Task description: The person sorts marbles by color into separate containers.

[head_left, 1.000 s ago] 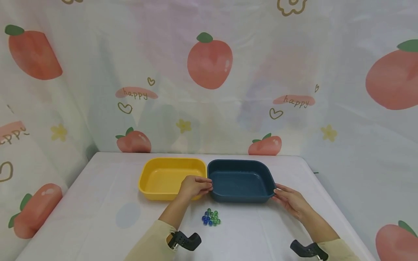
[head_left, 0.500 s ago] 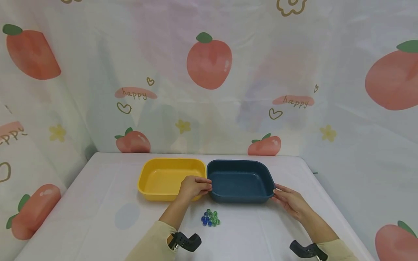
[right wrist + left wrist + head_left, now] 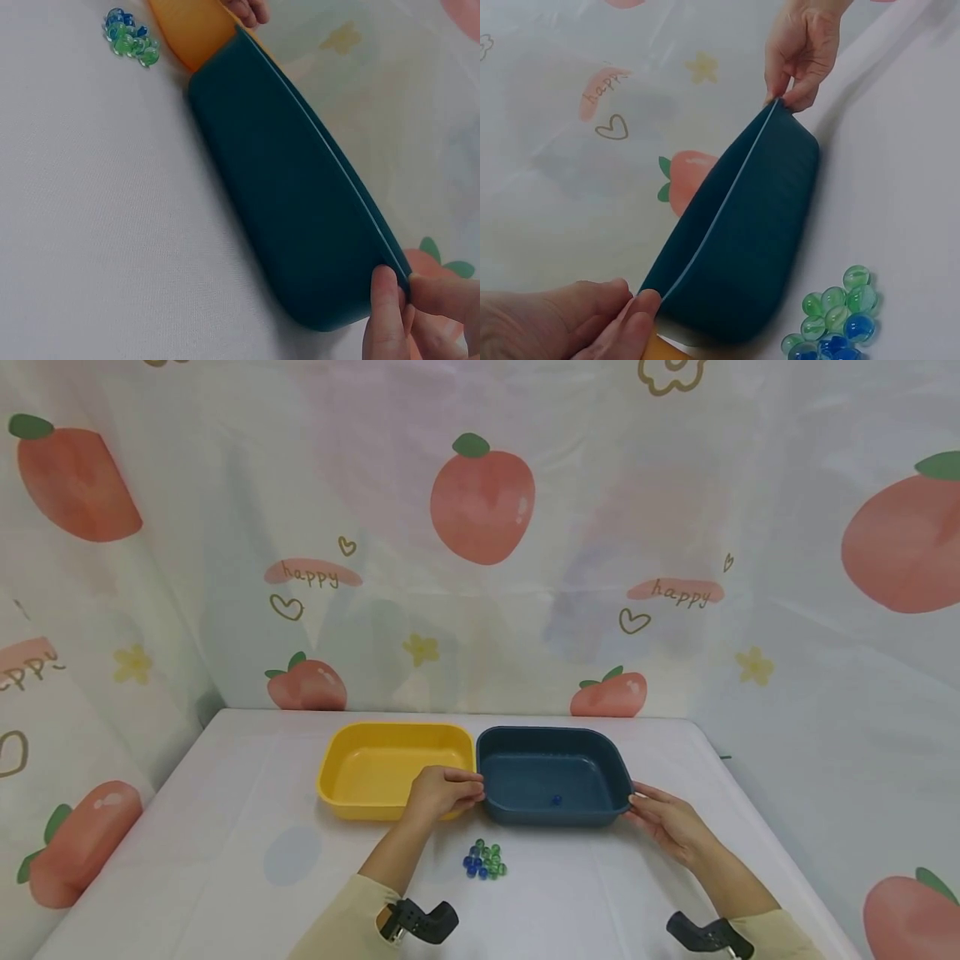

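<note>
A dark blue rectangular tray [image 3: 551, 772] stands on the table between my two hands. My left hand [image 3: 444, 792] pinches its left rim between thumb and fingers, reaching across the yellow tray. At the right end, my right hand [image 3: 667, 822] pinches the rim near the front corner; the right wrist view shows thumb and fingertips on either side of that rim [image 3: 330, 139]. One blue marble [image 3: 557, 800] lies inside the blue tray, near its front wall. Directly in front of the trays sits a cluster of blue and green glass marbles [image 3: 483, 860].
A yellow tray [image 3: 348, 797] stands close against the left side of the blue one. Both are on a white-covered table [image 3: 592, 893]. A fruit-print curtain [image 3: 480, 635] hangs behind and at the sides.
A blue marble now shows on the blue tray's floor, where none was visible before. My left wrist has shifted slightly left; both hands keep their hold on the rim.
</note>
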A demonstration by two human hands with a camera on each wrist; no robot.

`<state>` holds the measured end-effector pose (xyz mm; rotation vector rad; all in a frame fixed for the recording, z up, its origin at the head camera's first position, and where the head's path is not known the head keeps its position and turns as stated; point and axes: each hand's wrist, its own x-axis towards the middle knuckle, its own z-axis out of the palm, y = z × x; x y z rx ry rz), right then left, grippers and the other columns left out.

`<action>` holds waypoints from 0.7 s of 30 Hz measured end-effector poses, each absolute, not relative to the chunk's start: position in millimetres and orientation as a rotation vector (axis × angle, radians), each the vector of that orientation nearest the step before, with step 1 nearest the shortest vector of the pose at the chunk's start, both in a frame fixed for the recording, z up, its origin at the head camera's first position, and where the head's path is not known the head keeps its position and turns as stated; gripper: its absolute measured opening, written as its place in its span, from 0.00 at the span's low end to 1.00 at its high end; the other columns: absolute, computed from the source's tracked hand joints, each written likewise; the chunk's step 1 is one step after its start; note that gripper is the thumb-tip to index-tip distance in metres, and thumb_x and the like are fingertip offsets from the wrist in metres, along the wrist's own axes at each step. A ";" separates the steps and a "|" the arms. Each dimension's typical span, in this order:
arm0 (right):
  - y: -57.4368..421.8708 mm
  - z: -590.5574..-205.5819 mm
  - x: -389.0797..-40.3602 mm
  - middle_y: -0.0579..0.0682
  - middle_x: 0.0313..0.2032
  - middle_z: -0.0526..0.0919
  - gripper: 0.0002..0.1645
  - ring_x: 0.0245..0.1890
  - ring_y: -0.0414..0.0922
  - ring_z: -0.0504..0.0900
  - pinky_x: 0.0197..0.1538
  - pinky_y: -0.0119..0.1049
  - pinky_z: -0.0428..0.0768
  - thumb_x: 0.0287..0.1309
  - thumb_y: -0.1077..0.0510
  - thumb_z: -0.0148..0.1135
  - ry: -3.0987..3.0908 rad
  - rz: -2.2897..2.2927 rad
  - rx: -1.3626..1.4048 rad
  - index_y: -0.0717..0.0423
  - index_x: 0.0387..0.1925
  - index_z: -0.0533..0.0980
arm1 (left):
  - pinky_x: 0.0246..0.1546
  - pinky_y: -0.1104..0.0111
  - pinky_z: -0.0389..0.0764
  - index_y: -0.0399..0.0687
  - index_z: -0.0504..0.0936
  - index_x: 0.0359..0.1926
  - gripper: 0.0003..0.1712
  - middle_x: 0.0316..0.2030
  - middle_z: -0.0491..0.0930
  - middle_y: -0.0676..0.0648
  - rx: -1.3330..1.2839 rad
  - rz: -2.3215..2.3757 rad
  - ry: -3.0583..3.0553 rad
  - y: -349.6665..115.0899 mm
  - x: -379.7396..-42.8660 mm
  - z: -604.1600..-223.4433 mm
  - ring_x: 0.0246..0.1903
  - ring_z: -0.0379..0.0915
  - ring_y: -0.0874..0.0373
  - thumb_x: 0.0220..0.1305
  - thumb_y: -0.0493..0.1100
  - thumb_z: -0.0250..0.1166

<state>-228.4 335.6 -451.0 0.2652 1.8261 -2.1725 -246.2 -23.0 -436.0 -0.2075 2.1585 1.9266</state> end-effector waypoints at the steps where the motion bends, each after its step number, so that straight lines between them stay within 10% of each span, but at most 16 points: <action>1: 335.8 -451.0 -228.4 0.43 0.43 0.83 0.44 0.44 0.37 0.84 0.54 0.33 0.82 0.70 0.64 0.54 1.823 -2.172 0.257 0.73 0.74 0.40 | 0.40 0.68 0.86 0.36 0.87 0.44 0.12 0.35 0.88 0.43 -0.213 1.929 2.153 -24.0 -245.3 -435.7 0.34 0.86 0.56 0.61 0.38 0.69; 21: 335.7 -451.8 -229.0 0.43 0.42 0.83 0.44 0.43 0.37 0.84 0.54 0.33 0.82 0.70 0.66 0.52 1.806 -2.180 0.238 0.74 0.74 0.39 | 0.43 0.66 0.86 0.37 0.86 0.46 0.17 0.35 0.88 0.45 -0.137 1.861 2.185 -40.2 -213.9 -438.2 0.36 0.85 0.56 0.59 0.44 0.72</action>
